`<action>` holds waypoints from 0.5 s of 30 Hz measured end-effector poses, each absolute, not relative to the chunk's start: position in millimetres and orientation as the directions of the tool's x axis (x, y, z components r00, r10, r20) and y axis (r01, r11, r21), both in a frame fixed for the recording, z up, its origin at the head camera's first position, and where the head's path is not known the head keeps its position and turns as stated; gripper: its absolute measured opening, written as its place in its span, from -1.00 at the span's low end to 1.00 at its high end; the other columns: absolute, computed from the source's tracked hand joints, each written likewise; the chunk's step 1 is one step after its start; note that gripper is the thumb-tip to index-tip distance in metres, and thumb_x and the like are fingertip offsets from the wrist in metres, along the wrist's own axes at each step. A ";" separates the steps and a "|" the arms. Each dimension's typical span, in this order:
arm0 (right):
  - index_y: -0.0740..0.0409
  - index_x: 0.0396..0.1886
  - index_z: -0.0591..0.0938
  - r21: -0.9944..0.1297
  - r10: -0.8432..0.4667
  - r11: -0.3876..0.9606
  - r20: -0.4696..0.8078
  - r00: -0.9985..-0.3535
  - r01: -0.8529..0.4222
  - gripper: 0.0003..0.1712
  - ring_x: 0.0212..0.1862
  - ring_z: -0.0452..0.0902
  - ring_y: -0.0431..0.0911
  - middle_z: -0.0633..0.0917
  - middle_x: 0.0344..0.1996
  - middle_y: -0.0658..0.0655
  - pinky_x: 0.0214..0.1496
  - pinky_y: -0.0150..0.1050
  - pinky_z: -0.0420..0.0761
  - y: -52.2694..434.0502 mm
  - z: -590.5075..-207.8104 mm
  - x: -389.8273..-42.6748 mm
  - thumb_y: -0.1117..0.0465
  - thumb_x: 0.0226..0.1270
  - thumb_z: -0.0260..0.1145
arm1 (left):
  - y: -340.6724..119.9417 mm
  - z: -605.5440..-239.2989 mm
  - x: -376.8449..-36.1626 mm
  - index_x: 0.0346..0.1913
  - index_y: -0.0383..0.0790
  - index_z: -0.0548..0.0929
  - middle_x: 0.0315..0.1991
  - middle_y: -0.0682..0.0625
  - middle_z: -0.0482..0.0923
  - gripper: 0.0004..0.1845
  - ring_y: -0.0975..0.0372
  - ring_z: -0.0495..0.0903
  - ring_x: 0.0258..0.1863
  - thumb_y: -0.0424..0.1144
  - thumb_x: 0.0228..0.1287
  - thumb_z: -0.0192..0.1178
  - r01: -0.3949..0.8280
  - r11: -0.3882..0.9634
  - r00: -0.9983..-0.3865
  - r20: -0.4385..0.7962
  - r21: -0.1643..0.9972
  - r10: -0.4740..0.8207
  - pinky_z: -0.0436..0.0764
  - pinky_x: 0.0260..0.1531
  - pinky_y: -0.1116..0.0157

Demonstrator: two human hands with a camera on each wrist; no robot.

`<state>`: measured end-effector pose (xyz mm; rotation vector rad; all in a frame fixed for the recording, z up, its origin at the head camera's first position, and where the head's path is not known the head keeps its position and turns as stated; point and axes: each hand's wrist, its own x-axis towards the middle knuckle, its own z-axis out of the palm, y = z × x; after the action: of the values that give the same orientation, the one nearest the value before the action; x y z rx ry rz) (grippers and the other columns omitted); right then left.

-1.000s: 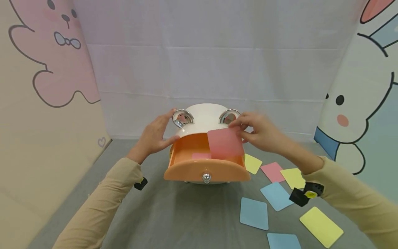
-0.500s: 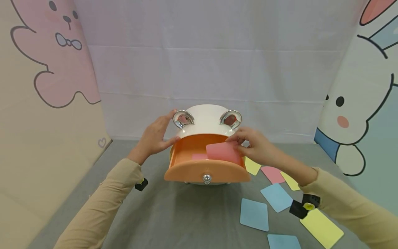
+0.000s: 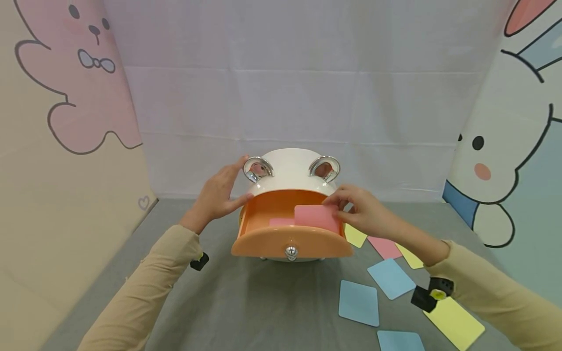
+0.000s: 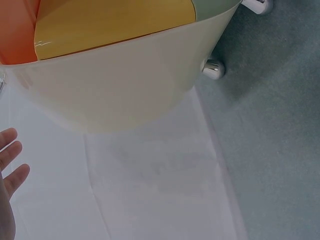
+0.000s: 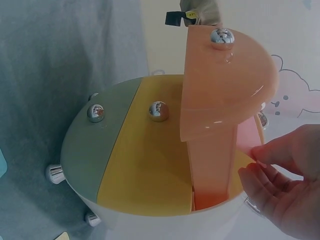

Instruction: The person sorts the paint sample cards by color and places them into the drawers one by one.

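Observation:
A small white rounded cabinet [image 3: 291, 168] with chrome ear-like rings stands on the table, its orange drawer [image 3: 259, 244] pulled out. My right hand [image 3: 369, 209] pinches a pink card [image 3: 316, 217] at its right edge. The card stands tilted inside the drawer's right part, its lower edge hidden behind the drawer front. Another pink card [image 3: 282, 222] lies further left in the drawer. Against the cabinet's left side rests my left hand [image 3: 215, 195], thumb by the drawer opening and fingers by the left ring. Only some of its fingers [image 4: 11, 155] show in the left wrist view.
Blue cards [image 3: 358, 302], a yellow card [image 3: 454, 324] and a pink card [image 3: 384, 247] lie spread on the grey cloth right of the cabinet. Below the orange drawer, a yellow drawer [image 5: 142, 160] and a green drawer [image 5: 102, 135] are closed. Fabric walls surround the table.
The right hand has lowered the pink card from above the drawer into its right part, and holds it there still. The left hand has stayed in place.

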<state>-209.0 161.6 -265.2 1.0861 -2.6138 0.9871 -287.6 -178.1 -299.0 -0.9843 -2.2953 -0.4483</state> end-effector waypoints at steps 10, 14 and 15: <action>0.29 -0.22 0.62 -0.490 -0.567 0.505 0.433 -0.701 -0.711 -0.75 -0.27 0.45 -0.05 0.55 -0.32 0.12 -0.37 -0.31 0.56 166.0 -267.4 -212.8 0.51 0.05 0.27 | -178.2 -299.5 -288.1 0.42 -0.14 0.00 0.23 -0.18 0.30 -0.06 -0.03 0.37 0.07 0.44 0.13 -0.28 0.741 0.668 -0.547 0.641 0.072 0.538 0.43 -0.04 -0.04; 0.27 -0.20 0.61 -0.473 -0.556 0.523 0.441 -0.705 -0.709 -0.75 -0.26 0.44 -0.07 0.56 -0.28 0.09 -0.36 -0.32 0.55 173.4 -265.7 -215.8 0.48 0.07 0.28 | -177.8 -299.1 -287.6 0.42 -0.15 0.01 0.23 -0.17 0.30 -0.07 -0.02 0.38 0.06 0.44 0.14 -0.28 0.746 0.662 -0.542 0.646 0.075 0.537 0.44 -0.05 -0.03; 0.26 -0.19 0.61 -0.473 -0.552 0.529 0.438 -0.709 -0.704 -0.75 -0.26 0.44 -0.08 0.57 -0.28 0.09 -0.36 -0.31 0.55 176.1 -265.3 -216.9 0.47 0.08 0.28 | -177.8 -299.1 -287.6 0.42 -0.15 0.01 0.22 -0.17 0.31 -0.07 -0.02 0.38 0.06 0.43 0.14 -0.28 0.745 0.663 -0.543 0.646 0.076 0.536 0.44 -0.05 -0.03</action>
<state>-216.9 176.1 -265.3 1.0609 -2.5344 0.9437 -287.6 -177.8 -299.1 -0.9874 -2.2852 -0.4609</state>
